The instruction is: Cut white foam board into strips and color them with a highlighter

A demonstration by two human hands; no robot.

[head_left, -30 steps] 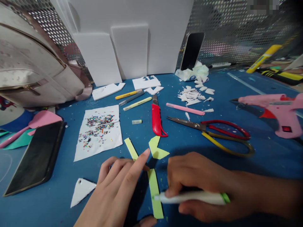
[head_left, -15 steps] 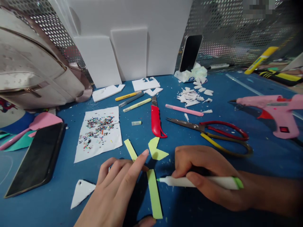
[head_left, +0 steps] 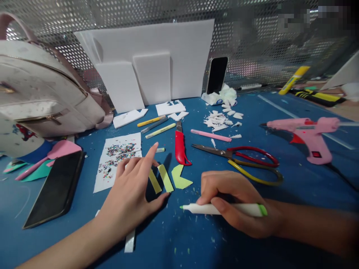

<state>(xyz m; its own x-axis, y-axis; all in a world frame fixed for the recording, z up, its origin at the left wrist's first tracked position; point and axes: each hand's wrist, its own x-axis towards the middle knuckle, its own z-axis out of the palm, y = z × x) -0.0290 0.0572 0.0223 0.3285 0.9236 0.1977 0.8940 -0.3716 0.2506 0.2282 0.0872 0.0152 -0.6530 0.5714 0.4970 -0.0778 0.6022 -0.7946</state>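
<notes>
My left hand (head_left: 131, 186) spans a light green strip (head_left: 166, 178), its thumb at the near end and a fingertip by the far end; the index finger points up. Just left of it lies a second green strip (head_left: 155, 182), partly shaded by the hand. A notched green piece (head_left: 180, 177) rests to the right. My right hand (head_left: 232, 201) is closed around a white marker (head_left: 204, 209) with a green tip, held almost level over the blue table. A short marker cap (head_left: 160, 150) and a red craft knife (head_left: 181, 145) lie beyond.
Scissors (head_left: 238, 157) and a pink glue gun (head_left: 311, 130) lie at right. Several markers, white scraps (head_left: 217, 119) and a paper with beads (head_left: 101, 179) are spread farther back. A phone (head_left: 56, 186) and backpack (head_left: 47, 89) occupy the left; white boards (head_left: 190, 56) stand behind.
My left hand has carried the green strip forward and left, beside the other strip. My right hand still holds the marker in much the same place. The view has tilted up.
</notes>
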